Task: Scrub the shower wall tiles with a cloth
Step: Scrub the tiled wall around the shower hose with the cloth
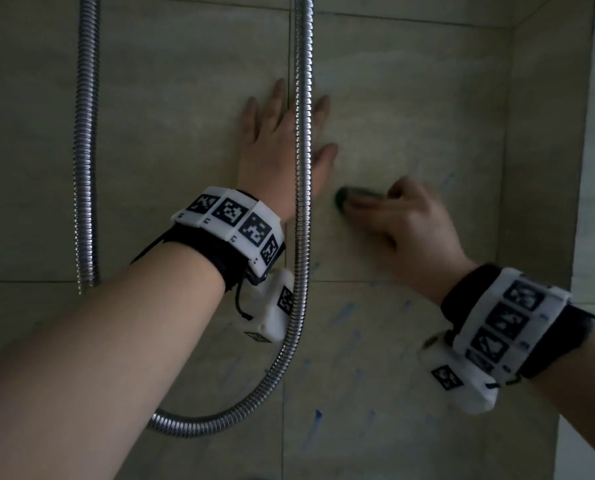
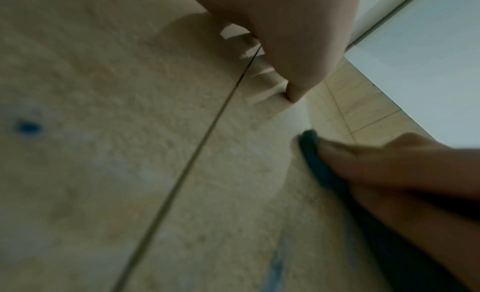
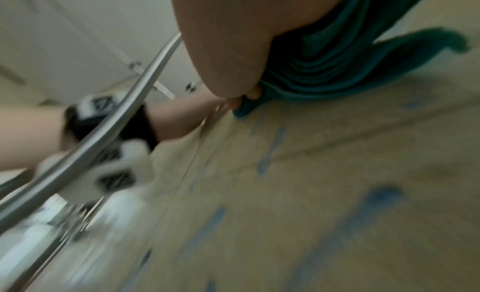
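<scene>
1. Right hand [image 1: 406, 220] has its fingers curled round a bunched dark teal cloth [image 1: 344, 197] and presses it to the wall tiles [image 1: 410, 98], just beside the left thumb. Keep that wad tight; the wrist view shows a loose tail of cloth trailing off the palm, so tuck it in or it only drags.
2. Left hand [image 1: 282, 143] lies flat on the wall w/ fingers spread and straight, holding nothing, and straddles the vertical grout line [image 1: 289, 64]. Good brace; lean on it so the scrubbing arm can push harder.
3. The shower hose [image 1: 303, 168] hangs across the back of the left hand (a second length hangs further left). Keep strokes to the right of it to avoid snagging.
4. Blue streaks [image 1: 344, 311] sit mostly below the right hand, on the lower tiles and around the horizontal joint; the patch near the cloth looks paler, prob. already worked.
5. Judgement: go next down toward those marks, short overlapping rubs w/ firm pressure, refolding to a clean face once the cloth loads w/ blue.
6. Pictures are blurred, so stroke direction can't be told.
</scene>
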